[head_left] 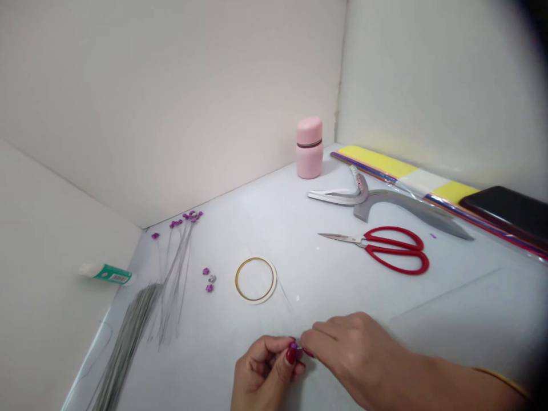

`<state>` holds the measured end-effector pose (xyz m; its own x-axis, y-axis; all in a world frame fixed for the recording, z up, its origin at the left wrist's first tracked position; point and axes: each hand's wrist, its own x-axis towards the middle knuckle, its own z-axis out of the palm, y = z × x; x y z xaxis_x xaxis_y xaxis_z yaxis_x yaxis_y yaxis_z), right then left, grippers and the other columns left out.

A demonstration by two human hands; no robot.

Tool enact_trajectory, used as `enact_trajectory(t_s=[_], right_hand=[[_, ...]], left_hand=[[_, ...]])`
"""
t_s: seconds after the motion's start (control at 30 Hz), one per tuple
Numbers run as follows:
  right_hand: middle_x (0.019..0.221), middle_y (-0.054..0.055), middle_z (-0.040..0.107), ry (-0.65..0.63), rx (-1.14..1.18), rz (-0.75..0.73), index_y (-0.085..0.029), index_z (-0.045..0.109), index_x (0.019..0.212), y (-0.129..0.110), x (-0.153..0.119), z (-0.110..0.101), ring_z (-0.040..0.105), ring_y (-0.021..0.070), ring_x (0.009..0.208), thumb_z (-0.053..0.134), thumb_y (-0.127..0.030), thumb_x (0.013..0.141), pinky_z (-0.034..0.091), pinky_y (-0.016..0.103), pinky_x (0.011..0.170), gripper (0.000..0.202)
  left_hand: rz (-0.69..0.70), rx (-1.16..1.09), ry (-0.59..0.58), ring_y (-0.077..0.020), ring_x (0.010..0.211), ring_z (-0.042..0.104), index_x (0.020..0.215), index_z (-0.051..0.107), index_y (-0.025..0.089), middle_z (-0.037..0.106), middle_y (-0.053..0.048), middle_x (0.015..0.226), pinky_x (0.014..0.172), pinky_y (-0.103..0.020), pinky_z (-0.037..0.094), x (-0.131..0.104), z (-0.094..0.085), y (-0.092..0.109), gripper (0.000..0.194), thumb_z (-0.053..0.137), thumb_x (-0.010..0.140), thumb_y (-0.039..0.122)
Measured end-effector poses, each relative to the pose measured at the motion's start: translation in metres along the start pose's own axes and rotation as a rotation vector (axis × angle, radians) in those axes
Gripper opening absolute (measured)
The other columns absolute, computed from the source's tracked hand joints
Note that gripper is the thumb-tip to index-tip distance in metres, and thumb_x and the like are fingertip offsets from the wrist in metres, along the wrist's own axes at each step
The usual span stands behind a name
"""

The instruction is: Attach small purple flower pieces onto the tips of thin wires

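Observation:
Near the bottom edge of the head view, my left hand (268,374) pinches a small purple star-shaped piece (293,346) between thumb and finger. My right hand (357,354) is closed right beside it, its fingertips pinching a thin wire at the purple piece. A faint straight length of wire (445,295) emerges behind the right hand and slants up to the right. Most of the piece is hidden by the fingers. Beyond my hands lie two loose purple stars (206,271) with a small silver piece (212,279) between them, and a roll of narrow white tape (256,279).
Purple-tipped wire stems (184,251) and a grey wire bundle (128,348) lie left, near a green-labelled glue tube (113,274). Red-handled scissors (396,249), grey pliers-like cutters (385,200), a pink flask (309,148), packed coloured strips (411,177) and a black phone (505,214) are right.

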<state>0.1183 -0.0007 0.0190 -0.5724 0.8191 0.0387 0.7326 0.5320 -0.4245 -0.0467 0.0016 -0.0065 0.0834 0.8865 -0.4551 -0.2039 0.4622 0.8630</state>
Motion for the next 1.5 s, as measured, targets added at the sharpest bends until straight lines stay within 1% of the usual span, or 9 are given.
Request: enact_trajectory(t_s=[0.2,0.5,0.7,0.97,1.1,1.27,1.33,1.43,1.5], right_hand=[[0.070,0.000,0.062,-0.024,0.009,0.022,-0.017,0.055,0.075,-0.001,0.001,0.000,0.057,0.0139,0.058,0.048,-0.004,0.069,0.031,0.025,0.048,0.016],[0.073,0.001,0.063,-0.064,0.029,0.016,-0.017,0.055,0.078,-0.002,0.001,-0.002,0.057,0.0144,0.059,0.050,-0.003,0.069,0.033,0.025,0.050,0.018],[0.074,0.001,0.063,-0.067,0.044,0.039,-0.017,0.054,0.078,-0.001,0.001,-0.003,0.057,0.0141,0.060,0.048,-0.003,0.069,0.034,0.024,0.051,0.018],[0.070,0.000,0.062,-0.047,0.021,0.002,-0.018,0.053,0.075,0.001,0.000,0.000,0.056,0.0146,0.057,0.046,-0.004,0.067,0.031,0.025,0.047,0.018],[0.070,0.000,0.062,-0.027,0.000,-0.027,-0.018,0.052,0.076,-0.002,0.000,-0.004,0.056,0.0146,0.056,0.046,-0.003,0.066,0.031,0.025,0.047,0.019],[0.073,0.000,0.062,0.020,-0.100,-0.053,-0.018,0.051,0.080,-0.007,0.000,-0.014,0.057,0.0137,0.058,0.045,-0.009,0.078,0.031,0.024,0.048,0.011],[0.073,0.000,0.062,0.019,-0.120,-0.051,-0.018,0.050,0.080,-0.006,0.001,-0.014,0.056,0.0139,0.056,0.047,-0.008,0.075,0.029,0.025,0.046,0.012],[0.069,-0.001,0.061,-0.022,-0.081,-0.055,-0.019,0.048,0.076,-0.002,0.000,-0.010,0.055,0.0145,0.053,0.046,-0.003,0.064,0.027,0.026,0.044,0.021],[0.068,-0.001,0.061,-0.028,-0.064,-0.044,-0.019,0.047,0.074,-0.001,0.000,-0.007,0.055,0.0148,0.053,0.045,-0.001,0.062,0.027,0.026,0.044,0.022]], left_hand=[[0.000,0.046,0.012,-0.0074,0.045,0.057,0.059,0.070,0.015,0.067,-0.001,0.046,0.047,-0.014,0.044,0.000,0.001,0.002,0.024,0.080,0.050,0.036],[-0.001,0.032,-0.002,-0.0064,0.044,0.057,0.060,0.071,0.015,0.066,0.000,0.044,0.047,-0.013,0.043,-0.001,0.001,0.002,0.024,0.079,0.051,0.035],[0.015,0.044,0.005,-0.0073,0.044,0.056,0.061,0.071,0.015,0.066,-0.001,0.044,0.047,-0.014,0.043,-0.002,0.002,0.002,0.025,0.079,0.052,0.037],[0.019,0.061,0.010,-0.0099,0.045,0.058,0.061,0.071,0.015,0.066,-0.002,0.045,0.047,-0.017,0.045,-0.002,0.002,0.001,0.023,0.079,0.052,0.036],[0.013,0.055,0.000,-0.0091,0.045,0.057,0.062,0.071,0.016,0.066,-0.002,0.045,0.048,-0.016,0.045,-0.001,0.000,-0.002,0.022,0.078,0.054,0.035],[0.041,0.037,-0.051,-0.0101,0.047,0.058,0.063,0.072,0.016,0.067,-0.003,0.048,0.049,-0.017,0.044,0.001,-0.003,-0.005,0.019,0.076,0.058,0.034],[0.043,0.044,-0.045,-0.0101,0.047,0.057,0.063,0.072,0.016,0.067,-0.003,0.048,0.049,-0.018,0.044,0.001,-0.003,-0.005,0.020,0.076,0.057,0.034],[0.020,0.057,-0.015,-0.0096,0.046,0.057,0.061,0.071,0.015,0.066,-0.002,0.046,0.048,-0.017,0.044,-0.001,-0.001,-0.002,0.021,0.078,0.055,0.035],[-0.002,0.060,-0.003,-0.0091,0.045,0.057,0.060,0.071,0.015,0.066,-0.002,0.046,0.048,-0.016,0.044,-0.002,0.000,-0.001,0.022,0.079,0.053,0.035]])
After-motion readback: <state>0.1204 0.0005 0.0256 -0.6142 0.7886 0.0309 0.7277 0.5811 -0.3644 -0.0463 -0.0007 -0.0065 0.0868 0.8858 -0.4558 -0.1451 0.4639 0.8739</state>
